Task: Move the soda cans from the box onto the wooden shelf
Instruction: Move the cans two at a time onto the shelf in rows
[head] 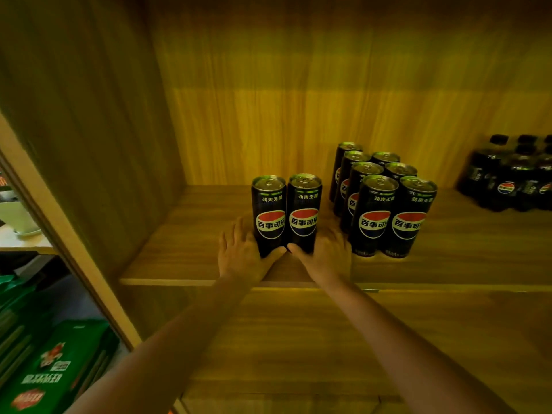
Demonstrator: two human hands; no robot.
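left hand (239, 252) wrapped around base of left can (268, 213), thumb across front | right hand (328, 255) clasped likewise on right can (304, 210) | both slim black cans stood upright, touching, on wood-grain shelf (179, 252) | seven-can cluster (385, 198) just beside, glossy metal tops | dark bottles (507, 177) far right

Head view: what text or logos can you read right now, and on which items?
"百事可乐" on the red, white and blue globe of both held cans: left hand's can, right hand's can.
"劲爽无糖" near their tops.
Same marks on the front cans of the shelved group.
Bottles: globe logo only, text blurred.
Green packs: lettering blurred, unreadable.
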